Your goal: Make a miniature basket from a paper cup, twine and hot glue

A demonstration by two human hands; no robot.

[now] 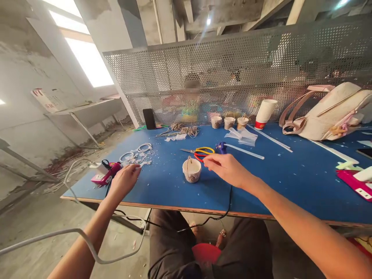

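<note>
A small cup (192, 170) with a rough, light-coloured wrap and a twine loop handle stands upright at the middle of the table. My right hand (225, 166) hovers just right of it, fingers closed in a pinch; what they hold, if anything, is hidden. Behind that hand lie scissors (200, 152) with a red and a yellow handle. A blue glue gun (221, 147), a clear glue stick at its back, is partly covered by the hand. My left hand (124, 180) is at the left, fingers drawn together beside white scraps (142, 158), their contents not visible.
Three similar cups (229, 123) line the back, beside stacked paper cups (266, 113) and a pale backpack (334, 112). Twine (186, 130), clear strips (242, 135) and white rings (144, 147) lie around. Pink power strips (106, 176) and cables edge the table; a perforated screen (162, 85) stands behind.
</note>
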